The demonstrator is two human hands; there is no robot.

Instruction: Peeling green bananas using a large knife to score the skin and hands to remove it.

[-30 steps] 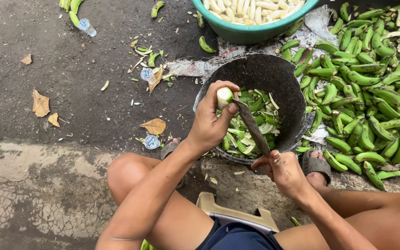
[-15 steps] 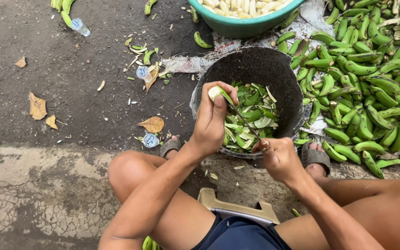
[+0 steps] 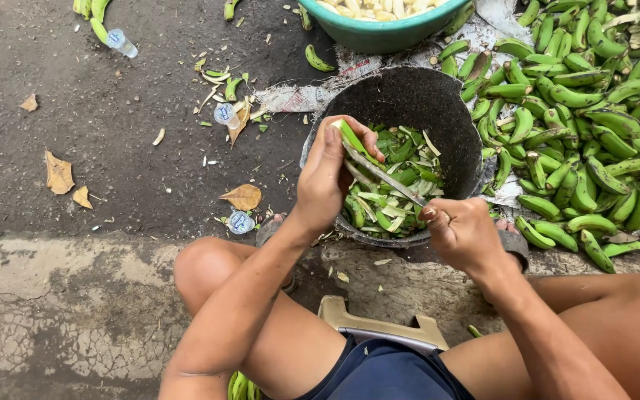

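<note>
My left hand (image 3: 329, 174) grips a green banana (image 3: 352, 141) over a black bucket (image 3: 401, 96) that holds green peels. My right hand (image 3: 461, 233) holds a knife (image 3: 383, 174) by its handle, the thin blade laid along the banana's side. A strip of green peel curls away near the blade. Both hands hover above the bucket's near rim, between my bare knees.
A big heap of green bananas (image 3: 594, 133) lies at the right on paper. A teal basin (image 3: 379, 22) with peeled pale bananas stands at the top. Dry leaves, small plastic cups (image 3: 225, 113) and peel scraps litter the dark ground at left. A small stool (image 3: 383, 330) is under me.
My left hand has turned the banana so its cut pale end no longer faces up. The knife blade now lies along its side, and my right hand has shifted slightly right.
</note>
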